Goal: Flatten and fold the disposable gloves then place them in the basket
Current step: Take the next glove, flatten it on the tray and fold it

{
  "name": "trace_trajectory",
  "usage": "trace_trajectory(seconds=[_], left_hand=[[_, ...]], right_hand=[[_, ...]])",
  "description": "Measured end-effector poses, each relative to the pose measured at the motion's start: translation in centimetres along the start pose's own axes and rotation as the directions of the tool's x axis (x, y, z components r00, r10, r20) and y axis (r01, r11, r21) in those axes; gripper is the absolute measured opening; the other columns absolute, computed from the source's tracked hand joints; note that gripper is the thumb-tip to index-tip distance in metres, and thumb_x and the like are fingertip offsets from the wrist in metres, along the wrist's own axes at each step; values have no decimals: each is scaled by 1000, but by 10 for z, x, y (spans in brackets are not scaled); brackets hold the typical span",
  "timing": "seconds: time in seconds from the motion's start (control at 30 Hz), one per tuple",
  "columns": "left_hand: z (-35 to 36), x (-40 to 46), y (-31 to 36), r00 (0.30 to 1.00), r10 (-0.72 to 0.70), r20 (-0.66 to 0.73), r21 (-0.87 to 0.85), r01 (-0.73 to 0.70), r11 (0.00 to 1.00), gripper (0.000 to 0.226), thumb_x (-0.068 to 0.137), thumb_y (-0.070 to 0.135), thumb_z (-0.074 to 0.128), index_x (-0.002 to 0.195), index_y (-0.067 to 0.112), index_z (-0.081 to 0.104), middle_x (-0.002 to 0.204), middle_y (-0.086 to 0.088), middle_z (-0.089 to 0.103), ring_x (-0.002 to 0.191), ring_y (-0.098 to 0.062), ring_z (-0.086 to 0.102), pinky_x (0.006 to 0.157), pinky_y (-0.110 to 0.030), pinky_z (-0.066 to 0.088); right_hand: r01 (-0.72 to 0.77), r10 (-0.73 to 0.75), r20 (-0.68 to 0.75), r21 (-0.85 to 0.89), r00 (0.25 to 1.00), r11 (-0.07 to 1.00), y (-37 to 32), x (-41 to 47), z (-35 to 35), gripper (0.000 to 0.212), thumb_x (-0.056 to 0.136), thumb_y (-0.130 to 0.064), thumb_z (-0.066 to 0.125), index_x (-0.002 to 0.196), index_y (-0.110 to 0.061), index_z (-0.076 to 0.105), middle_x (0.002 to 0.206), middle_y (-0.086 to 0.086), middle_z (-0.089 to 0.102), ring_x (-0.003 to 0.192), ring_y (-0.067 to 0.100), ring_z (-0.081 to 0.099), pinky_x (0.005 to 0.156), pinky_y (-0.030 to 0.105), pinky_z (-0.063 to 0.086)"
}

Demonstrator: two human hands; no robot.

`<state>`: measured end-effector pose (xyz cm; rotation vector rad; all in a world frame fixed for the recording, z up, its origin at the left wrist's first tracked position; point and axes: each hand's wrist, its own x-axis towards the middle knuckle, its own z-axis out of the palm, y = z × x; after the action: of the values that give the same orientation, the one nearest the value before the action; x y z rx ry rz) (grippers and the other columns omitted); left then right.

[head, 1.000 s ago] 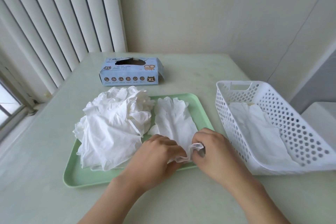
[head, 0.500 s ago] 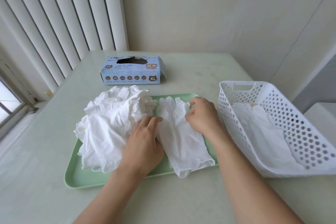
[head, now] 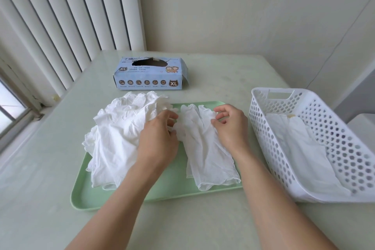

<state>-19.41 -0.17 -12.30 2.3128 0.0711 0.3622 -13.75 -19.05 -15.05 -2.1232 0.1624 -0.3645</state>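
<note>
Pale surface [head: 233, 79] in a corner, blinds [head: 67, 22] left, plain wall behind. Green tray [head: 162, 186] holds a crumpled pile [head: 121, 134] and 1 flat glove [head: 205, 148]. Left hand [head: 158, 140] and right hand [head: 231, 128] curl their fingers, pinching that glove's finger end. Basket [head: 263, 119] sits right, gloves inside.

A white glove [head: 207, 148] lies flat on the green tray [head: 162, 186], cuff toward the person. The left hand [head: 160, 138] pinches its finger end on one side, the right hand [head: 229, 126] on the other. A crumpled glove pile [head: 121, 136] sits just left. The white basket [head: 324, 132] holds folded gloves [head: 300, 148].
</note>
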Motion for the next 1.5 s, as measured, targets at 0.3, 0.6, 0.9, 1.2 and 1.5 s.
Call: trace_trajectory(seconds=[0.3, 0.6, 0.9, 1.2, 1.5], left_hand=[[17, -10, 4, 974, 119, -194, -39, -129, 991, 32, 83, -8, 63, 102, 18, 59, 108, 5, 56, 87, -22, 58, 75, -46, 53], [7, -27, 1, 992, 118, 51, 99, -122, 988, 10, 87, 14, 69, 95, 19, 67, 86, 7, 68, 80, -19, 63, 64, -28, 40], [16, -22, -6, 965, 122, 232, 200, -170, 965, 30, 80, 12, 64, 109, 5, 62, 133, -11, 57, 114, -30, 60, 93, -26, 40], [4, -34, 11, 978, 71, 197, -31, -66, 997, 76, 84, 31, 71, 147, 10, 34, 130, 6, 34, 123, -16, 45, 92, -14, 30], [6, -33, 3, 956, -43, 291, -127, 83, 988, 79, 79, 9, 70, 148, 26, 34, 138, 2, 36, 96, -26, 65, 88, -31, 54]], right_hand=[[263, -234, 277, -72, 932, 962, -29, -25, -4, 29, 73, -46, 85, 78, -24, 67, 62, -7, 56, 54, 7, 49, 59, 29, 46], [145, -138, 492, 23, 860, 989, -22, -26, 4, 6, 80, -13, 83, 82, -17, 79, 68, -9, 70, 57, -3, 56, 63, 15, 44], [-11, -87, 268, 343, 960, 939, -20, -19, 8, 11, 83, -10, 81, 82, -20, 78, 76, 15, 69, 64, 14, 56, 67, 29, 50], [218, -246, 315, 122, 917, 968, -30, -31, 23, 22, 93, -20, 72, 114, -21, 75, 97, -11, 74, 86, -1, 66, 76, 7, 46], [245, -172, 407, -135, 897, 960, -20, -21, -4, 36, 76, -27, 87, 109, -26, 74, 98, -12, 67, 83, 2, 59, 78, 21, 47]])
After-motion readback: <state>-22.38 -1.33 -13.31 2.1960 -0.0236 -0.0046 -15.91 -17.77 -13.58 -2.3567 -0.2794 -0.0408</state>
